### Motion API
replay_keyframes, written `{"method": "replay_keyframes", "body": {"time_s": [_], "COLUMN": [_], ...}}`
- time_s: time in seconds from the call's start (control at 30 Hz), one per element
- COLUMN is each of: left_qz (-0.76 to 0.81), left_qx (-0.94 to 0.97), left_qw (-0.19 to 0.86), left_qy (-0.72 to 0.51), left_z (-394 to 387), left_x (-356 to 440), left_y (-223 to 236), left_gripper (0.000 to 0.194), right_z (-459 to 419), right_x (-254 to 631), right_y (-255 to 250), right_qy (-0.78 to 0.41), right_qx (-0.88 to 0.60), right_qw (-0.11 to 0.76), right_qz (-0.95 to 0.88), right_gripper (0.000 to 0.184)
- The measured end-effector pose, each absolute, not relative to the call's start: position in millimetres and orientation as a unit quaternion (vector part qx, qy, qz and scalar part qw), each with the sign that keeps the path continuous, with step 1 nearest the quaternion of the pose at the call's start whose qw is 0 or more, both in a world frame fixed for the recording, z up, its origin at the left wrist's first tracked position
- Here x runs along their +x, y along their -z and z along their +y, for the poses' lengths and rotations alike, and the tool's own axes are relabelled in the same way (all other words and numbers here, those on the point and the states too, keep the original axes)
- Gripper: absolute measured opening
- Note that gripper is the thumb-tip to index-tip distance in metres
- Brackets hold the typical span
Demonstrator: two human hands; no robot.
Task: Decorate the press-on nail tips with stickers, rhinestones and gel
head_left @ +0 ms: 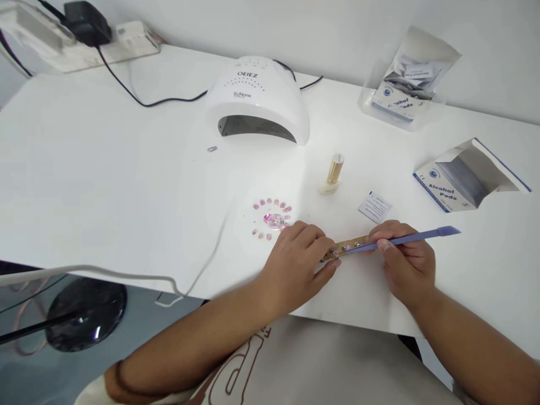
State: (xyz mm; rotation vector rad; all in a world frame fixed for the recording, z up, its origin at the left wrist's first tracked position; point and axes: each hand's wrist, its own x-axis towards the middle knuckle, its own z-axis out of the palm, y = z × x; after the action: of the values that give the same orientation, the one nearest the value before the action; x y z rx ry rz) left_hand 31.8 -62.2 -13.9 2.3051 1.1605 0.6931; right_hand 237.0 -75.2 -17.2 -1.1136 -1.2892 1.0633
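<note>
My left hand [301, 259] pinches the left end of a narrow golden strip [351, 245] that carries several small nail tips and lies on the white table [105, 169]. My right hand [405, 259] is closed around a thin purple stick tool [415, 237], whose tip touches the strip near my left fingers. A clear round wheel of small pink nail tips [273, 219] lies just left of my left hand. A small bottle with a gold cap [333, 175] stands behind the strip.
A white nail lamp [257, 98] stands at the back centre, its cable running to a power strip [84, 39] at the back left. An alcohol pad sachet [374, 206], an open pad box [464, 177] and a bag of pads [407, 84] lie right.
</note>
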Motion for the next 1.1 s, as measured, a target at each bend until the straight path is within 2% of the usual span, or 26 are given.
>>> {"method": "replay_keyframes", "body": {"time_s": [1.1], "left_qz": [0.422], "left_qx": [0.838], "left_qw": [0.233], "left_qy": [-0.255], "left_z": [-61.7], "left_x": [32.3], "left_y": [13.9], "left_gripper": [0.006], "right_z": [-79.1], "right_x": [236.8], "right_y": [17.6], "right_qy": [-0.434], "right_qx": [-0.453], "right_qw": [0.537], "right_qz": [-0.564], "right_gripper": [0.016]}}
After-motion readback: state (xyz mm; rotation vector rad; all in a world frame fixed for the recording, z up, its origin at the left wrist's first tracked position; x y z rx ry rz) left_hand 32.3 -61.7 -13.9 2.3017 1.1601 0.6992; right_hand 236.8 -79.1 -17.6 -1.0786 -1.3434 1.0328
